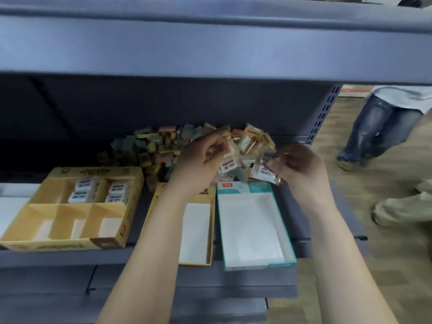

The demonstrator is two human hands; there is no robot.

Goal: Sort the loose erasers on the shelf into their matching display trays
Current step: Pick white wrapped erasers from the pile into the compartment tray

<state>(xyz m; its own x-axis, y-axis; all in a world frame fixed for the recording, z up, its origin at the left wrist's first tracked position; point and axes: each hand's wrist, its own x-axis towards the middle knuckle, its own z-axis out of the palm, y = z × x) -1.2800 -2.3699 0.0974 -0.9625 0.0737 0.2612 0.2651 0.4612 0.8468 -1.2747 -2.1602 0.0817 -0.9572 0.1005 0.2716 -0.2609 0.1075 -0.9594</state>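
A heap of loose wrapped erasers (163,146) lies at the back of the grey shelf (70,256). My left hand (198,160) pinches a wrapped white eraser (228,163) just in front of the heap. My right hand (297,167) pinches another wrapped eraser (264,170) above the teal-edged white tray (252,230), which holds nothing. A narrow yellow tray (210,220) lies under my left forearm. On the left stands a yellow divided tray (70,206) with several white erasers (81,190) in its two back compartments.
The upper shelf (210,43) overhangs the work area. A slotted upright (325,113) ends the shelf on the right. Another person's legs (374,127) stand in the aisle at right, and a shoe (402,206) is nearer. A white tray edge (9,206) shows at far left.
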